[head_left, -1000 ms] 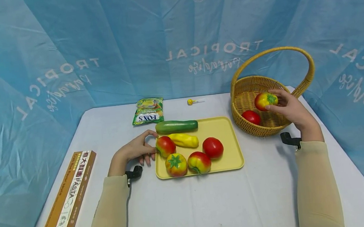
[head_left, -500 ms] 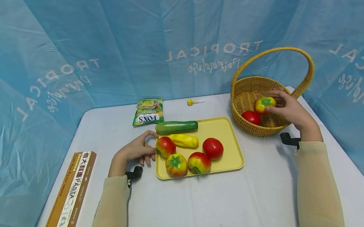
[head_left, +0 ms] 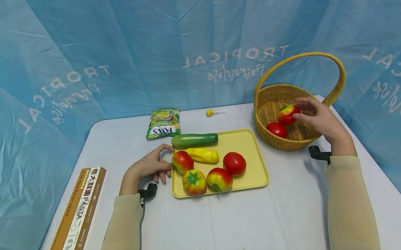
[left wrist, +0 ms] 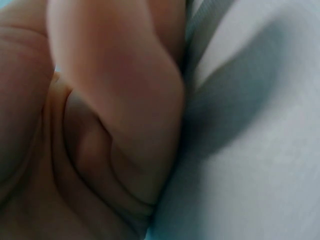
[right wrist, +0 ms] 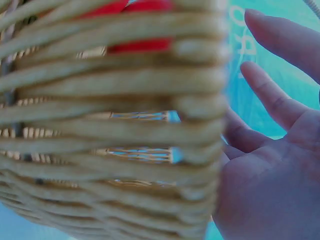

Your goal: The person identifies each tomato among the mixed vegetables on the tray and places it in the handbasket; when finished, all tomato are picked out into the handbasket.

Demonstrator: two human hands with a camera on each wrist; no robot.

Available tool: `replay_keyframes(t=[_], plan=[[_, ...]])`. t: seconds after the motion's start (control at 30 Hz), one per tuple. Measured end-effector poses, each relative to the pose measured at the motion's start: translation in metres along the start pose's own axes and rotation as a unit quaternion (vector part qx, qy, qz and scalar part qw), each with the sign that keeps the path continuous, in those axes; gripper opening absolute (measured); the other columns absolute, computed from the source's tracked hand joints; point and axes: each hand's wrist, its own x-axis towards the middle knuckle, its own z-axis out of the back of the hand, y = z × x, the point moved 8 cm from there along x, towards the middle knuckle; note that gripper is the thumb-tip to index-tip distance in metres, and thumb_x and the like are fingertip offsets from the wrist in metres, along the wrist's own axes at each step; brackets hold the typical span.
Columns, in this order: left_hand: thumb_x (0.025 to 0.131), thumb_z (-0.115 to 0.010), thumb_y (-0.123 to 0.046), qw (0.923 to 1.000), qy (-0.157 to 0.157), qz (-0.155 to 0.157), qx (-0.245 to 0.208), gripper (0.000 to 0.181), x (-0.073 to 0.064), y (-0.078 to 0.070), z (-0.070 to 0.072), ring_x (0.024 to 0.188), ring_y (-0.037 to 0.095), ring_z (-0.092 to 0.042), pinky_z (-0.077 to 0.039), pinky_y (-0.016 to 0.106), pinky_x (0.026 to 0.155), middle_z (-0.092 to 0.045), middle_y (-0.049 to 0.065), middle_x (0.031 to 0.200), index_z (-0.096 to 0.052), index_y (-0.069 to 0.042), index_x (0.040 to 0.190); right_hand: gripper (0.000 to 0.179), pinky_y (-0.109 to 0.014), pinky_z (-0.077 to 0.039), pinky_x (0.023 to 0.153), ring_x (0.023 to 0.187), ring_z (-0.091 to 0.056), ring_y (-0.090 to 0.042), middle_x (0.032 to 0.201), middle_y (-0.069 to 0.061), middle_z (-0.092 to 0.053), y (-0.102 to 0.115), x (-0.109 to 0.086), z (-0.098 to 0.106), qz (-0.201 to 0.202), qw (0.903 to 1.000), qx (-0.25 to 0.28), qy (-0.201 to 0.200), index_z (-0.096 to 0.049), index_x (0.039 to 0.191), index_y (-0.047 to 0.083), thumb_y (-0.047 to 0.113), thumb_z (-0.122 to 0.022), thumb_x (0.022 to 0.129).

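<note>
My right hand (head_left: 314, 116) is inside the wicker basket (head_left: 287, 143), its thumb and fingertips right at a red-and-yellow tomato (head_left: 287, 115). In the right wrist view its fingers (right wrist: 280, 100) look straight and spread beyond the basket's weave. A plain red tomato (head_left: 276, 130) lies in front of that one in the basket. My left hand (head_left: 152, 164) rests at the left edge of the yellow tray (head_left: 248, 144), loosely curled. Its thumb and index tips are beside another red-and-yellow tomato (head_left: 182, 161). In the left wrist view only folded fingers (left wrist: 125, 100) and tablecloth show.
On the tray lie a cucumber (head_left: 194, 140), a yellow pepper (head_left: 203, 155), a red tomato (head_left: 234, 163) and two more red-and-yellow tomatoes (head_left: 219, 179). Behind it are a green snack packet (head_left: 163, 122) and a lollipop (head_left: 210, 112). A pasta box (head_left: 73, 221) lies left; the basket handle (head_left: 297, 56) arches high.
In the basket the red-and-yellow tomato has come down, shifted slightly left and turned, its green top now facing back. My right fingers have loosened from it. My left hand stays still.
</note>
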Motion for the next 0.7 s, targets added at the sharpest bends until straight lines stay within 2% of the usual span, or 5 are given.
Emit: replay_keyframes(t=[0.23, 0.33, 0.47, 0.6, 0.7], plan=[[0.096, -0.071, -0.022, 1.0000, 0.001, 0.006, 0.000, 0.062, 0.000, 0.001, 0.000, 0.054, 0.020, -0.070, -0.056, 0.026, 0.049, -0.077, 0.011, 0.081, -0.035, -0.022, 0.147, 0.069, -0.049, -0.035, 0.129, 0.151, -0.043, -0.035, 0.163, -0.018, -0.045, 0.015, -0.005, 0.003, 0.029, 0.9994, 0.011, -0.011, -0.039, 0.162, 0.014, 0.036, -0.068, 0.103], [0.096, -0.071, -0.022, 1.0000, 0.002, 0.007, -0.002, 0.062, 0.000, 0.001, 0.000, 0.054, 0.021, -0.070, -0.056, 0.026, 0.050, -0.077, 0.011, 0.082, -0.035, -0.022, 0.147, 0.065, -0.032, -0.041, 0.126, 0.146, -0.048, -0.024, 0.160, -0.015, -0.047, 0.025, -0.008, 0.002, 0.048, 0.9986, 0.017, -0.012, -0.042, 0.160, 0.016, 0.034, -0.069, 0.103], [0.096, -0.071, -0.022, 1.0000, 0.002, 0.006, -0.003, 0.062, -0.001, 0.001, 0.000, 0.054, 0.020, -0.070, -0.056, 0.026, 0.050, -0.077, 0.011, 0.082, -0.035, -0.023, 0.146, 0.060, -0.012, -0.045, 0.113, 0.138, -0.052, -0.010, 0.156, -0.007, -0.052, 0.043, -0.014, -0.003, 0.075, 0.9966, 0.033, -0.009, -0.047, 0.157, 0.018, 0.030, -0.069, 0.103], [0.097, -0.070, -0.021, 1.0000, 0.000, 0.002, -0.004, 0.060, -0.001, 0.000, 0.000, 0.054, 0.020, -0.070, -0.056, 0.026, 0.049, -0.077, 0.011, 0.082, -0.036, -0.023, 0.146, 0.057, -0.012, -0.045, 0.111, 0.133, -0.054, -0.004, 0.148, 0.005, -0.056, 0.062, -0.020, -0.012, 0.098, 0.9939, 0.051, 0.001, -0.050, 0.155, 0.016, 0.025, -0.071, 0.103], [0.097, -0.069, -0.020, 1.0000, 0.000, -0.002, -0.003, 0.059, -0.001, 0.000, 0.000, 0.054, 0.020, -0.070, -0.056, 0.027, 0.049, -0.077, 0.012, 0.081, -0.036, -0.022, 0.145, 0.056, -0.012, -0.046, 0.110, 0.132, -0.055, -0.005, 0.145, 0.007, -0.057, 0.075, -0.024, -0.019, 0.112, 0.9913, 0.067, 0.014, -0.051, 0.153, 0.013, 0.020, -0.071, 0.102]])
